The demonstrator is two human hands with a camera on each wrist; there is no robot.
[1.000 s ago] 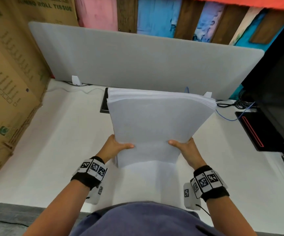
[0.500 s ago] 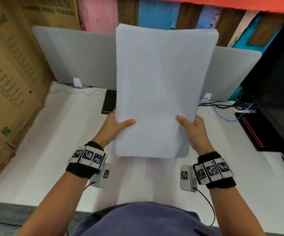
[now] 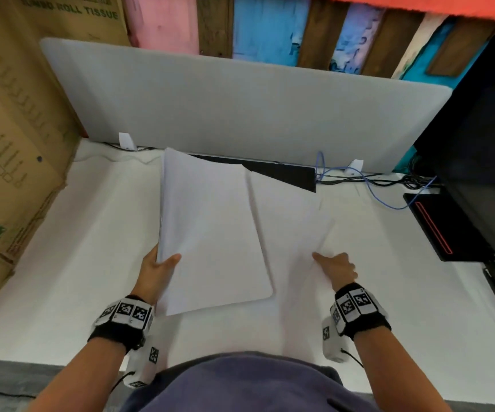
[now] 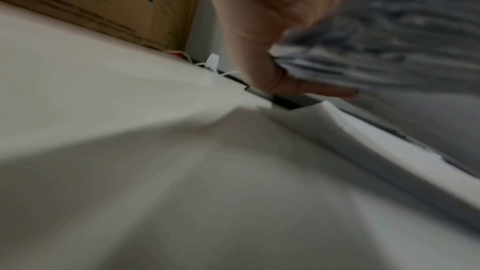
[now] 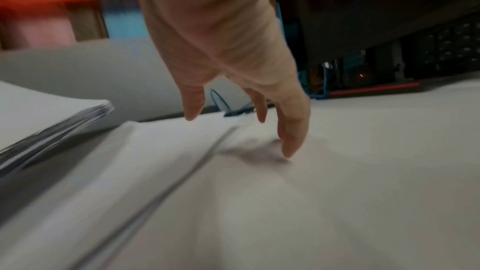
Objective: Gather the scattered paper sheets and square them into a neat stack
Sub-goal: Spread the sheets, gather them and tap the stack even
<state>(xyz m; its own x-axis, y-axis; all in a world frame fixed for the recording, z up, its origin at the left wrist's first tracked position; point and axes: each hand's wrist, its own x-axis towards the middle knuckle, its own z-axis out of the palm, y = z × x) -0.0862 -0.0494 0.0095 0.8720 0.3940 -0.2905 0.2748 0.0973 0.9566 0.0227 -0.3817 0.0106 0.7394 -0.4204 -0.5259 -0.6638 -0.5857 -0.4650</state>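
A thick stack of white paper (image 3: 210, 233) is held just above the white desk, tilted, by its left edge. My left hand (image 3: 160, 264) grips that edge, thumb on top and fingers under; the left wrist view shows the fanned sheet edges (image 4: 376, 48) against my left hand (image 4: 280, 52). More white sheets (image 3: 287, 218) lie flat on the desk to the right of the stack. My right hand (image 3: 333, 266) is off the stack, fingers straight and pointing down over the loose sheets (image 5: 182, 151); in the right wrist view its fingertips (image 5: 288, 149) hover just above the desk.
A grey divider panel (image 3: 240, 108) stands along the back of the desk (image 3: 62, 263). Cardboard boxes (image 3: 11, 129) wall the left side. A black monitor (image 3: 483, 144) and its base (image 3: 436, 227) fill the right, with cables (image 3: 374, 185) behind. A black flat object (image 3: 287, 175) lies under the sheets' far end.
The stack stood upright in both hands; now it has dropped low and tilted left. My right hand has let go and moved right over the loose sheets.
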